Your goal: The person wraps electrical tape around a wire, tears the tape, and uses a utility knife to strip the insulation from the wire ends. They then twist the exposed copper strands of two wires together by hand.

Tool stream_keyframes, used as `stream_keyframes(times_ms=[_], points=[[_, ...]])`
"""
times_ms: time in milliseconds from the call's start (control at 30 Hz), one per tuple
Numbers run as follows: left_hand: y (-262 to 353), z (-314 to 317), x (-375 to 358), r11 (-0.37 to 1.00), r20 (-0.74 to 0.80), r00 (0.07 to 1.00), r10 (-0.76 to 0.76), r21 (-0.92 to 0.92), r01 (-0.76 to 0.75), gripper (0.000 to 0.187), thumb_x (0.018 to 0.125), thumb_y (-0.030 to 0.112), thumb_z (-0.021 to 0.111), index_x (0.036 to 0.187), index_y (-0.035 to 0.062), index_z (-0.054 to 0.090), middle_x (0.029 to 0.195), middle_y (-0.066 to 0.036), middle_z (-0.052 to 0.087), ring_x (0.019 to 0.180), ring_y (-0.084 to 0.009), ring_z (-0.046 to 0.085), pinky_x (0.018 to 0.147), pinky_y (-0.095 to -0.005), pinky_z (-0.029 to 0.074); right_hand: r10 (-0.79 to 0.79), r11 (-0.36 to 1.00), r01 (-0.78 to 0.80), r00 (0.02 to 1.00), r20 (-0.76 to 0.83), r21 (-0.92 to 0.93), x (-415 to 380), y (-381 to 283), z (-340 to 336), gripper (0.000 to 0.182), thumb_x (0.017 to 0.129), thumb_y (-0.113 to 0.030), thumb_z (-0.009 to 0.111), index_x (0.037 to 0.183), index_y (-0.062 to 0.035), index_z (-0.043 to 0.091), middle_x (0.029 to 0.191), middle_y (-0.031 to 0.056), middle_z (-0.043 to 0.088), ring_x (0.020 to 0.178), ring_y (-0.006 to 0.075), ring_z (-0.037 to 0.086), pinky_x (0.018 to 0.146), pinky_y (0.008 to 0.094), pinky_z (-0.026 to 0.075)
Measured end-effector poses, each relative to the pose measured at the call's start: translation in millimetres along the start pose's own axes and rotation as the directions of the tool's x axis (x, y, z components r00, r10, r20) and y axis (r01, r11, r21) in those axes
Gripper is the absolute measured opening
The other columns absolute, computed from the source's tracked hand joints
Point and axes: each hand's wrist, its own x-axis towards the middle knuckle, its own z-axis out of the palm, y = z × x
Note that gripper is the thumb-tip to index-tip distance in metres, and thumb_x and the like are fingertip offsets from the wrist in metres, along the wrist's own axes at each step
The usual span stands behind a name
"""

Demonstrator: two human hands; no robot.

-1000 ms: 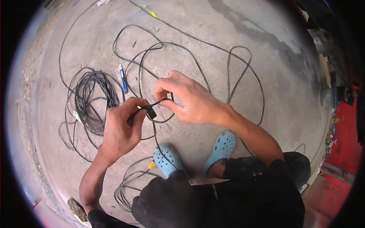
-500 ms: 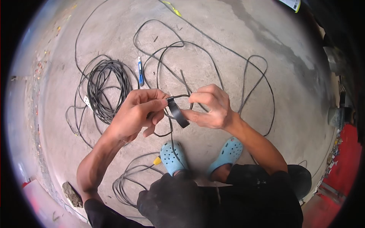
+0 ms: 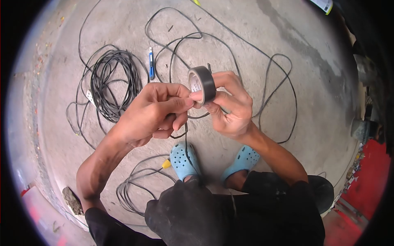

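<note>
A roll of black tape (image 3: pixel 209 85) is held on edge by my right hand (image 3: pixel 234 107), with a finger through its core and the thumb below. My left hand (image 3: pixel 158 110) is closed in a pinch, its thumb and forefinger touching my right fingertip at the roll's left side. What lies in that pinch is hidden. Thin black cable (image 3: pixel 186 145) runs down from beneath my left hand toward the blue clogs, and a short cable end (image 3: pixel 209 67) shows behind the roll.
A coil of black cable (image 3: pixel 96 80) lies on the concrete floor at left, beside a blue cutter (image 3: pixel 151 65). Loose cable loops spread ahead and right. Near the blue clogs (image 3: pixel 183 160) is a yellow plug (image 3: pixel 166 164) with more cable. A stone (image 3: pixel 73 201) sits lower left.
The tape roll has moved up and turned so its core faces left. My right hand has risen with it and its finger now passes through the core. My left hand stays pinched, nearby.
</note>
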Motion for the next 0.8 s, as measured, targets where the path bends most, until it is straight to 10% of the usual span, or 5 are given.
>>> stream_keyframes(times_ms=[200,400,533,800], points=[[-14,6,-4,0.909,-0.032,0.932,0.362,0.231,-0.346,0.011,0.101,0.009,0.059,0.104,-0.0015,0.06,0.065,0.004,0.051,0.055,-0.0024,0.038,0.048,-0.0226,0.029,0.287,0.95,-0.279,0.957,-0.045,0.141,7,-18,3,0.011,0.09,-0.011,0.073,0.1,-0.0079,0.077,0.081,0.0047,0.064,0.075,0.0222,0.058,0.071,0.0339,0.045],[-25,11,-12,0.628,-0.069,0.765,0.641,0.621,-0.47,0.013,0.099,0.001,0.062,0.11,-0.0029,0.058,0.072,0.002,0.059,0.06,-0.0006,0.038,0.051,-0.0197,0.027,0.193,0.977,-0.187,0.98,-0.056,0.101,16,-23,4,0.012,0.09,-0.007,0.074,0.101,-0.006,0.076,0.078,0.0058,0.062,0.07,0.0211,0.057,0.065,0.0326,0.045],[-39,9,-2,0.112,0.133,0.414,0.901,0.849,-0.516,0.028,0.085,-0.009,0.068,0.111,0.0005,0.063,0.074,-0.01,0.065,0.052,-0.0181,0.059,0.046,-0.0325,0.044,0.26,0.956,-0.248,0.963,-0.066,0.157,19,-32,6,0.013,0.09,-0.006,0.074,0.103,-0.0036,0.076,0.078,0.0062,0.062,0.069,0.0189,0.057,0.061,0.0308,0.045],[-37,8,-5,0.134,0.137,0.489,0.862,0.868,-0.479,0.023,0.086,-0.006,0.069,0.107,-0.0003,0.065,0.072,-0.012,0.063,0.054,-0.0244,0.061,0.048,-0.0347,0.046,0.123,0.992,-0.121,0.989,-0.087,0.025,23,-35,4,0.015,0.088,0.0,0.073,0.102,-0.0013,0.076,0.084,0.0078,0.063,0.069,0.0181,0.06,0.059,0.0277,0.047]])
